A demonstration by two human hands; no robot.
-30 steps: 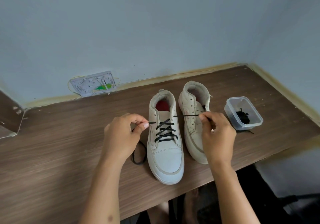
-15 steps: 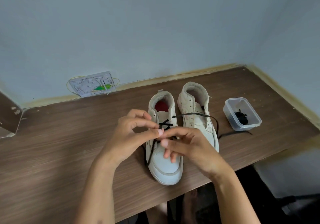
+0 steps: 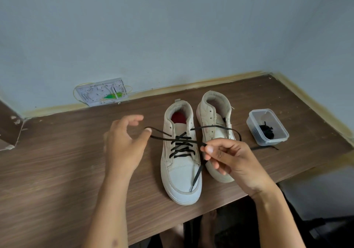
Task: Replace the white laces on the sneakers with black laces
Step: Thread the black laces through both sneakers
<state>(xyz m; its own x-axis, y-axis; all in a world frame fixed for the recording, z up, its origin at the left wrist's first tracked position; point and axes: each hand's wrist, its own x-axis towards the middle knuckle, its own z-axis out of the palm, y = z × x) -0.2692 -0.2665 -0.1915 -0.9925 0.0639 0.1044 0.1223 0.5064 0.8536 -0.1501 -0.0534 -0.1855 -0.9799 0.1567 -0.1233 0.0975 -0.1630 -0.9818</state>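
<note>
There is one view only, from a wide-angle camera worn on the person's head. It looks forward and steeply down from close above the counter (image 3: pixel 57 171), which fills the lower half of the frame. The wall (image 3: pixel 172 27) fills the upper half. Both forearms enter from the bottom edge, and straight lines bend towards the frame's edges.

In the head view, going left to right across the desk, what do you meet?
Left hand → laced sneaker with the black lace → right hand, pinching that lace → clear plastic container holding another black lace.
</note>
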